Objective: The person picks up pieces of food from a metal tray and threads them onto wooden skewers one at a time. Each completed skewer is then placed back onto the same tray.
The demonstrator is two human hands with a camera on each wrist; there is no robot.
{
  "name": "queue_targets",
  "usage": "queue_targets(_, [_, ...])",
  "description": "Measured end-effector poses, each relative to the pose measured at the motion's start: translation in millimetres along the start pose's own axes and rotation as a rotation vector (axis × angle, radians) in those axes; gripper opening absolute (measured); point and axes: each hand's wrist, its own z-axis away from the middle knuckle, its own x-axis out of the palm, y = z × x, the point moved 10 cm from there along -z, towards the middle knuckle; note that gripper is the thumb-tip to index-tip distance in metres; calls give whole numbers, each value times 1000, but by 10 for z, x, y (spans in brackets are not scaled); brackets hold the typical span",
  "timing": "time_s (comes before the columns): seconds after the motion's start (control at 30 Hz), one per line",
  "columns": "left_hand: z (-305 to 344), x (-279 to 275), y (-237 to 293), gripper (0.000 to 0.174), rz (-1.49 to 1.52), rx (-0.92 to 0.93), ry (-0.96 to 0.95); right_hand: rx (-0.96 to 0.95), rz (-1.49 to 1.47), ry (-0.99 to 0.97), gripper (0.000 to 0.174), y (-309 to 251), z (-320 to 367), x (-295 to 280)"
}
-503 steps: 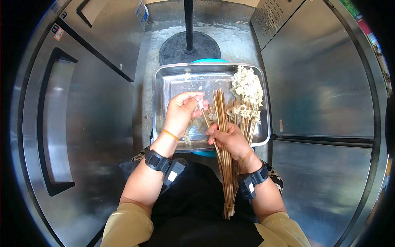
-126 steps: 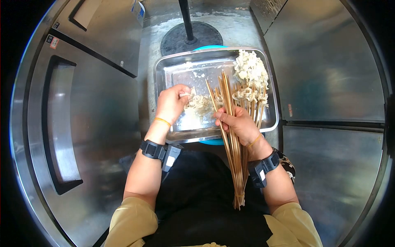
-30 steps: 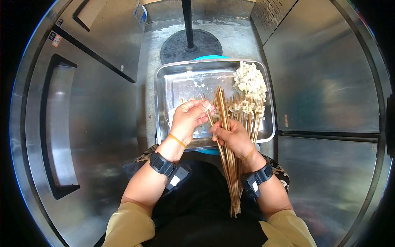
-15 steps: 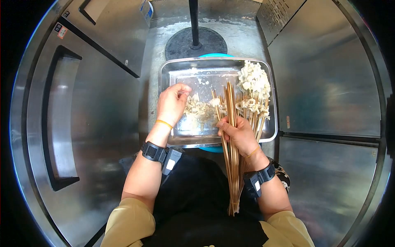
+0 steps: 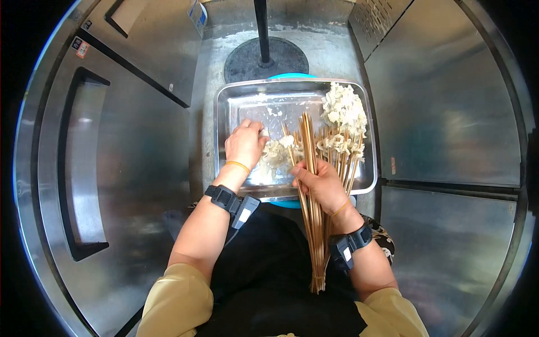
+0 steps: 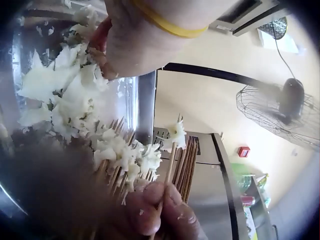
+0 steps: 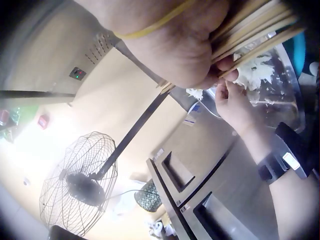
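In the head view my right hand (image 5: pixel 323 185) grips a bundle of bamboo skewers (image 5: pixel 315 236), points away from me. Its thumb and forefinger pinch one skewer (image 6: pixel 169 167) apart from the bundle, with a crumpled white food piece (image 6: pixel 175 136) threaded near its tip. My left hand (image 5: pixel 242 147) is over the metal tray (image 5: pixel 233 85), fingers bent down at a loose heap of pale, thin, ragged food pieces (image 5: pixel 274 156). A white bit shows between its thumb and fingertips. Loaded skewers (image 5: pixel 351 174) lie at the tray's right side, their white pieces (image 5: pixel 342 106) bunched at the tips.
Something turquoise (image 5: pixel 292 75) shows under the tray. Beyond it stands a round black base (image 5: pixel 238 62) with a pole. Steel cabinets (image 5: pixel 140 168) flank both sides. A wire fan (image 7: pixel 80 185) appears in the right wrist view.
A second ago my left hand was at the single skewer's tip; it then drew away left and has now come back right to the loose heap. My right hand keeps its grip on the skewers.
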Motion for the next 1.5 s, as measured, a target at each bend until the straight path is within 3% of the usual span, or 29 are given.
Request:
queue_targets(0.3, [-35, 64, 25, 7, 25, -12, -87, -21, 17, -15, 9, -16, -8, 20])
queue_targets(0.4, [-31, 64, -55, 6, 213, -99, -83, -27, 23, -18, 9, -21, -8, 16])
queue_targets(0.5, [-112, 244, -174, 6, 819, -99, -196, -23, 30, -14, 9, -26, -10, 11])
queue_targets(0.6, [-36, 171, -121, 8, 1277, -258, -269, -21, 48, -17, 9, -15, -20, 18])
queue_targets(0.73, [1, 141, -41, 8, 1505, -313, -303, -34, 44, -31, 9, -23, -22, 47])
queue_targets(0.93, [-1, 110, 35, 12, 1469, -225, -322, -27, 37, -41, 9, -14, -18, 74])
queue_targets(1.03, [12, 70, 72, 21, 1473, -250, -278, -26, 36, -50, 9, -19, -12, 70])
queue_targets(1.23, [32, 102, 161, 25, 1547, -327, -375, -14, 24, -57, 8, 12, -21, 55])
queue_targets(1.5, [-20, 68, 21, 22, 1480, -300, -214, -1, 46, -83, 9, -43, 31, 141])
